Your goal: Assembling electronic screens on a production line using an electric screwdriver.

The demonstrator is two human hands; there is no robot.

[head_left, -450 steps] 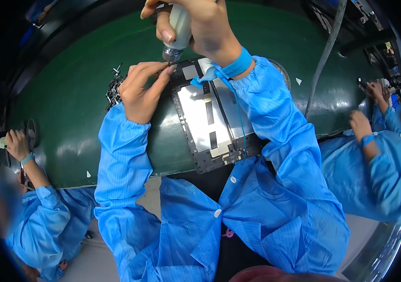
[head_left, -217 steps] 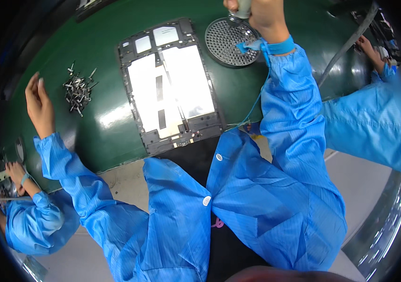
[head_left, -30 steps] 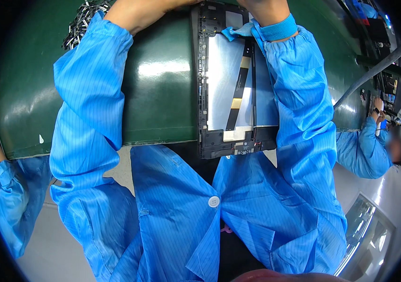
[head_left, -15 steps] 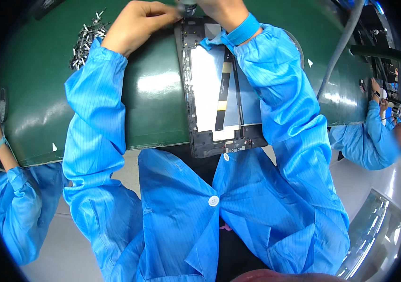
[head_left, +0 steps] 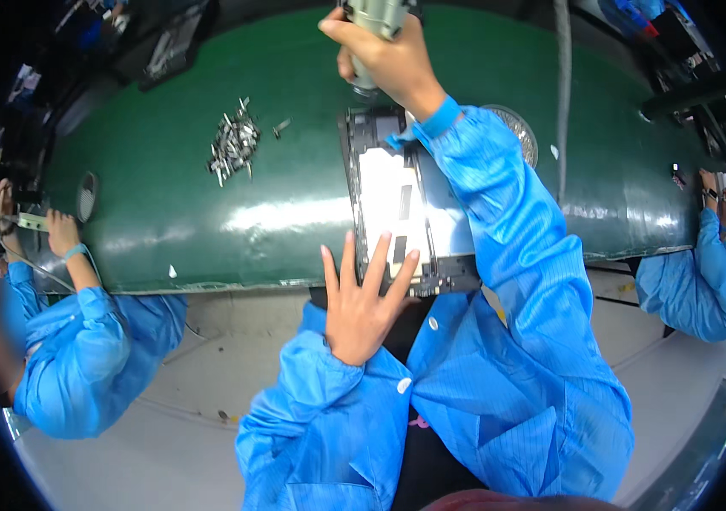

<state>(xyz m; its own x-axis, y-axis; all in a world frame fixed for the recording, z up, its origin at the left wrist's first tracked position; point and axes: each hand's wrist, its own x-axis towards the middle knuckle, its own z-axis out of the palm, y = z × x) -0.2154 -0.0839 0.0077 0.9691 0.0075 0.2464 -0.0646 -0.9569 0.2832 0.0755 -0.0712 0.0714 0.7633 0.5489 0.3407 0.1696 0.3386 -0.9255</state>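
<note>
An opened tablet (head_left: 382, 192), black-framed with a silvery white middle, lies lengthwise at the table's near edge. My left hand (head_left: 360, 308) rests flat over its near end, fingers spread and holding nothing. Beyond the far end, my right hand (head_left: 398, 66) is wrapped round a pale grey-green electric screwdriver (head_left: 378, 19). The tool's lower end points down near the tablet's far edge; I cannot tell whether its tip touches anything. My right sleeve covers part of the tablet's right side.
A pile of small black and silver parts (head_left: 235, 143) lies left on the green table (head_left: 295, 170). Right of the tablet, a round dish (head_left: 516, 134) sits partly behind my sleeve. A grey cable (head_left: 562, 102) hangs farther right. Co-workers in blue sit at both sides.
My left hand has come back from the tablet's far end to its near end and spread out. My right hand still holds the screwdriver, now seen more fully above the far end. The view has shifted.
</note>
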